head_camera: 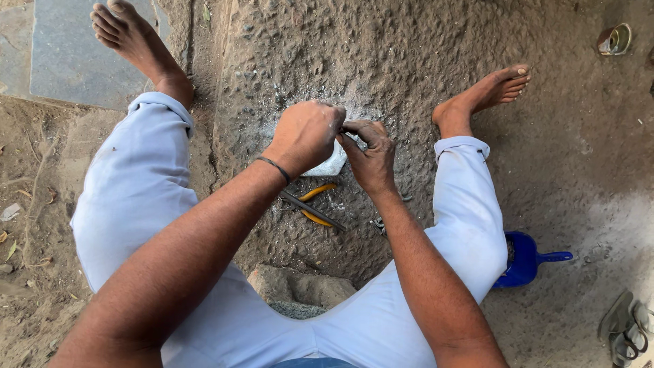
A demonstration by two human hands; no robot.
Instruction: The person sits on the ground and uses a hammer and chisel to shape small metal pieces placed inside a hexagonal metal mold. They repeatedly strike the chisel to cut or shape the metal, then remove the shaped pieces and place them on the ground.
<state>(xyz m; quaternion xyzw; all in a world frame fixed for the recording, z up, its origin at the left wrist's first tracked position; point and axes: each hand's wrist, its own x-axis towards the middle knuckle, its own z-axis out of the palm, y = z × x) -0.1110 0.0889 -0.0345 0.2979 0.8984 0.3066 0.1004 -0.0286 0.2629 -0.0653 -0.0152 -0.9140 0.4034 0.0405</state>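
Note:
My left hand [305, 133] and my right hand [368, 153] meet over a pale flat stone [330, 165] lying on the rough ground. Both hands pinch a small dark piece between the fingertips; it is too small to make out. A thin dark band circles my left wrist. Just below the hands, pliers with yellow handles [315, 204] lie on the dirt beside a dark metal rod [313, 210]. I sit on the ground with my legs in light trousers spread to each side and my feet bare.
A blue plastic scoop [526, 259] sits by my right knee. A small metal cup [615, 39] lies at the top right. Sandals [625, 327] rest at the bottom right. A grey stone slab [61, 54] is at the top left, and a rock [300, 286] lies between my thighs.

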